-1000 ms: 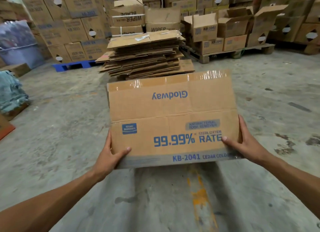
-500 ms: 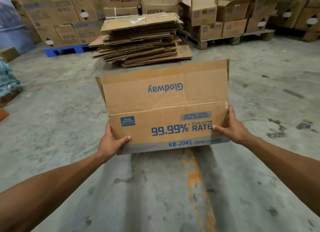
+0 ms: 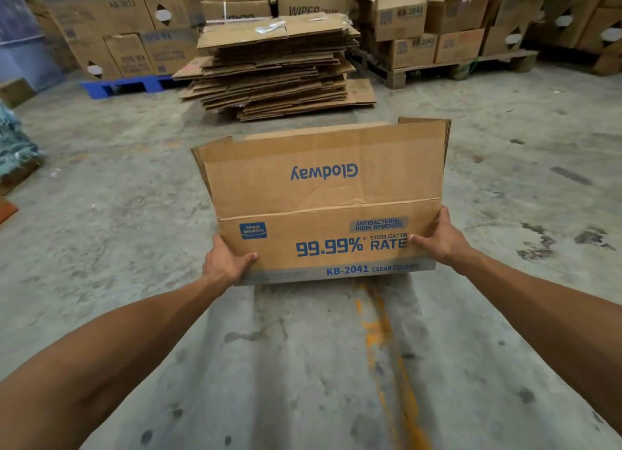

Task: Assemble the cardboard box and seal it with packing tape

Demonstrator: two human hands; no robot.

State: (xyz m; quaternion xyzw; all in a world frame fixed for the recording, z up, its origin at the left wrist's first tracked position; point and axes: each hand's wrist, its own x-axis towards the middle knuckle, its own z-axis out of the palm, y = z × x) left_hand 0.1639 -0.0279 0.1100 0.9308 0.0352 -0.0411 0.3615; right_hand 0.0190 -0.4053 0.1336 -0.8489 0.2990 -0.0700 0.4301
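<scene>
Holding a cardboard box (image 3: 323,207) out in front over the concrete floor (image 3: 101,231), both arms extended. Left hand (image 3: 223,263) is clamped on the near-left lower corner, thumb across the printed face. Right hand (image 3: 441,237) is clamped on the near-right edge, thumb over the end of the print. Box is in mid scene, tilted so its printed side faces the camera; whether its lower edge touches the floor cannot be told.

Step in hand, as judged: the box is erected, top flaps standing up and open at the far edge. No tape shows on the visible face, and the underside is hidden, so bottom sealing cannot be confirmed. No tape roll or dispenser in view.

Next move, as judged: set the box down squarely, fold the flaps flat so the seams meet, then fetch tape. Needs both hands to let go of the sides and press on the flaps.

Readable print on the box: "Glodway" (upside down, on the upper flap), "ANTIBACTERIAL ODOR REMOVER", "99.99% STERILIZATION RATE", "KB-2041 CEDAR COLO…" (end blurred). A small blue label (image 3: 253,230) at left is too small to read surely.

Far: a stack of flattened cartons (image 3: 272,69); behind it, stacked boxes (image 3: 400,15) marked "KB-2041" and "WIPER"; a blue pallet (image 3: 124,84) at far left.
</scene>
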